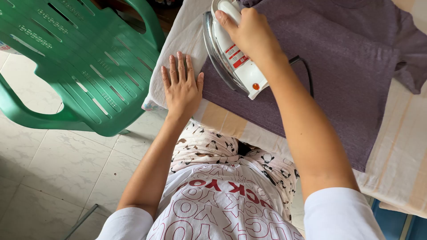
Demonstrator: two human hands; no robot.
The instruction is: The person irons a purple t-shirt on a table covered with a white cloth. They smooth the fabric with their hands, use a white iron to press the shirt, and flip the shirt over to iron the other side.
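Pale marbled floor tiles (58, 164) run under a cloth-covered ironing surface (400, 151), its cover cream with broad peach stripes and a whiter sheet at the near left corner. Right hand (251, 35): fingers clenched round the white handle of an electric iron (231, 55), thumb laid along the top of the grip, wrist angled so the soleplate sits flat on the cloth. Iron's body is white with a chrome rim; it rests on the left part of a purple T-shirt (356, 66), close to that garment's edge. Left hand (181, 86): fingers released and spread, palm down, grasping nothing, pressed flat on the white sheet just beside the shirt's left edge, thumb touching or nearly touching the purple fabric; judged to be steadying the cloth so it stays taut beside the iron. Shirt lies spread out flat, one short sleeve out toward the right, hem toward the person. Labels: a small rectangular red-and-white sticker on the iron's flank, below the handle; a round orange indicator light near the heel. Black power cord (307, 71) leaves the heel, loops across the shirt behind the right forearm. Person wears a white top with red lettering and patterned trousers. Green slatted plastic chair (84, 58) stands on the tiles to the left, close to the surface's corner. Blue object at lower right, partly hidden, unidentified.
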